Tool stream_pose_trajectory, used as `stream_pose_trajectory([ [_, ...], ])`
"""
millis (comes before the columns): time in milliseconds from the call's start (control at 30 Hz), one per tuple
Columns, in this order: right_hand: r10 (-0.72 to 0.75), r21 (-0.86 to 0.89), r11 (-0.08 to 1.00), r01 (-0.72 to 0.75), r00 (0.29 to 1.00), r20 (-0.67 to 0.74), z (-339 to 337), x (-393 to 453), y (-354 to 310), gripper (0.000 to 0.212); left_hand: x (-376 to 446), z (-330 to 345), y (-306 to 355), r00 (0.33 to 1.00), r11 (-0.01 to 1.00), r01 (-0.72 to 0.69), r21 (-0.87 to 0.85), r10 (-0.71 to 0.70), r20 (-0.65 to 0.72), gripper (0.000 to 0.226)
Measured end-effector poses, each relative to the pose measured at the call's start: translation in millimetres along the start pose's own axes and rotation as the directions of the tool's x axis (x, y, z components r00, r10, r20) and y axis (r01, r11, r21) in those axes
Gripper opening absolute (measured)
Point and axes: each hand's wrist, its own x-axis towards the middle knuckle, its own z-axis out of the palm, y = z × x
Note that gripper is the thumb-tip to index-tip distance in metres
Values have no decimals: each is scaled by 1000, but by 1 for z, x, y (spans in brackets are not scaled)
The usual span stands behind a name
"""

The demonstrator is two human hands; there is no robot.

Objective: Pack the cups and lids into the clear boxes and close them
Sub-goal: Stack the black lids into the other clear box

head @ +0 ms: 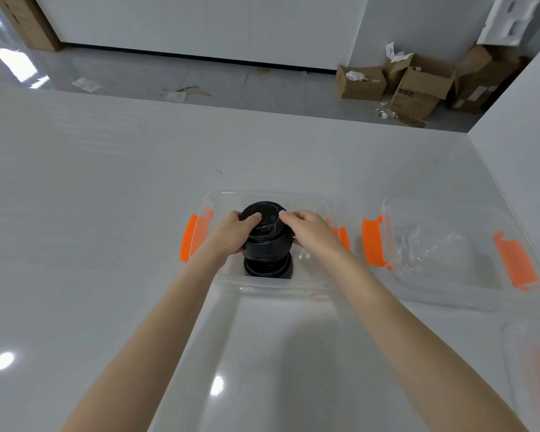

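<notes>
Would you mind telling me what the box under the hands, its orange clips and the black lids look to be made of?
The box looks like clear, glossy plastic: the table shows through its walls. The orange clips appear opaque moulded plastic with a smooth, matte-looking face. The black lids, held by the left hand and right hand, look like hard dark plastic with a slight sheen.

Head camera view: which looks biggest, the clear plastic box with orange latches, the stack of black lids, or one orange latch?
1. Clear plastic box with orange latches.
2. Stack of black lids, held by both hands inside the box.
3. Orange latch on the box's left end; it looks smaller than the stack.
</notes>
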Motion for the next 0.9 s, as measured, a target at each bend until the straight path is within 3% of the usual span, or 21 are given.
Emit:
stream_pose_trajectory([
  [233, 67, -15, 998, -66, 995, 79, 2, 3, 5, 50, 4, -1, -5, 993, 993, 108, -57, -104, 61, 48],
  [467, 138, 18, 990, -142, 979, 148, 6, 2, 2, 58, 2, -3, -3, 981, 988, 156, 9, -156, 115, 54],
  [767, 11, -118, 993, 2, 994, 110, 3, -1, 5, 65, 0, -5, -2, 994, 995, 96, 30, -98, 57, 51],
  [900, 20, -144, 990, -3, 992, 121, 1, -1, 10, 71, -6, -7, -4, 996, 994, 65, 88, -70, 47, 53],
])
